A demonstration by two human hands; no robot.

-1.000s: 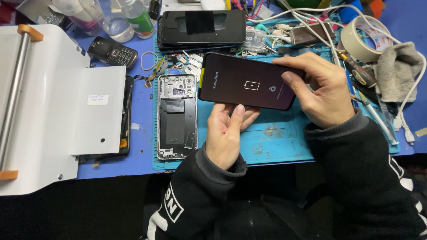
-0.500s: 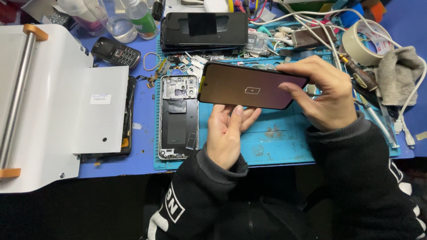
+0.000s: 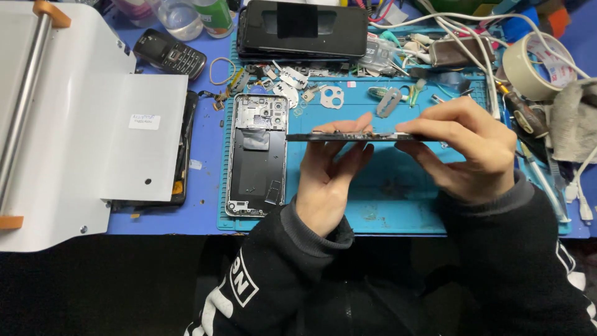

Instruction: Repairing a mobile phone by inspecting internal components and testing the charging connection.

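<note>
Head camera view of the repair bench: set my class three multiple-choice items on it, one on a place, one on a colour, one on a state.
1. Where does the opened phone frame lie?
A. on the teal mat, left of the hands
B. on the white machine
C. on the grey cloth

2. What colour is the mat?
A. red
B. teal
C. yellow

3. How is the phone screen panel held?
A. flat on the mat, face up
B. edge-on to the camera, between both hands
C. standing in a cup

Answers:
1 A, the frame rests on the mat's left part, beside the left hand.
2 B, its bare surface is blue-green.
3 B, only its thin edge shows, with the left hand and right hand both in a grip on it.
</note>
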